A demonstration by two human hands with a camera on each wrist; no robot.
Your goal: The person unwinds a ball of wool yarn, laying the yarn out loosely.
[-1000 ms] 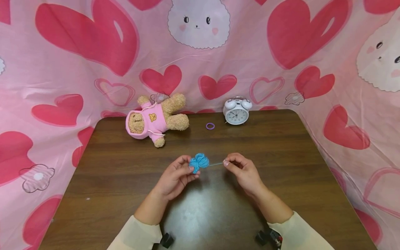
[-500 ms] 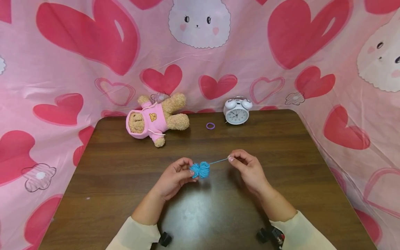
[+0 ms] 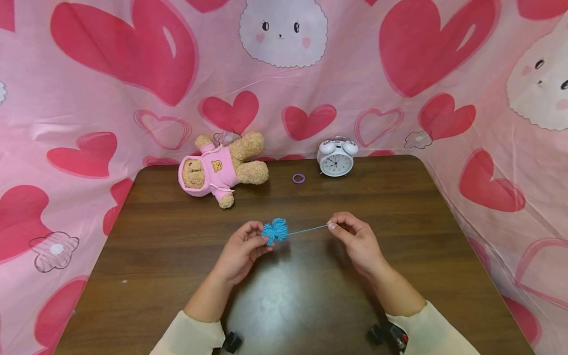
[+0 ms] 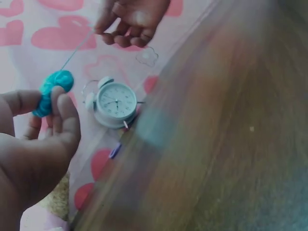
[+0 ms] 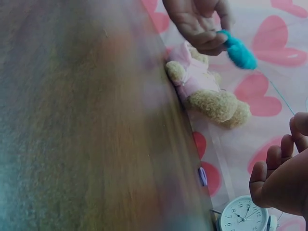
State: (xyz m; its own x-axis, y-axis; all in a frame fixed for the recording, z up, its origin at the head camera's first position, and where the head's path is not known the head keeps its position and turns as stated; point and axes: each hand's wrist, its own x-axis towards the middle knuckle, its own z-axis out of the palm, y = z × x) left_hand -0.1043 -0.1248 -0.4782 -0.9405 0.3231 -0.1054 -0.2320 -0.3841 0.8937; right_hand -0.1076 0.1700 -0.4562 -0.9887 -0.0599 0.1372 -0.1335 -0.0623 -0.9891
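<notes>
A small bundle of blue yarn [image 3: 276, 230], drawn in at its middle like a bow, is pinched between the thumb and fingers of my left hand [image 3: 241, 254]. One strand [image 3: 308, 230] runs from the bundle, nearly straight, to my right hand [image 3: 358, 244], whose thumb and forefinger pinch its far part. Both hands are above the table. In the left wrist view the blue yarn bundle [image 4: 53, 91] shows between thumb and fingers. The right wrist view has the strand [image 5: 279, 94] leading to the right fingertips, which the frame's edge partly cuts off.
A teddy bear in a pink hoodie [image 3: 222, 170] lies at the table's back left. Behind the hands are a purple ring-shaped band [image 3: 299, 178] and a white twin-bell alarm clock [image 3: 336, 158]. A pink heart-printed cloth [image 3: 346, 74] hangs around the brown table [image 3: 177, 236].
My right hand has moved right and slightly up, drawing out a longer stretch of strand. The left hand has shifted slightly left with the bundle, which has turned between its fingers.
</notes>
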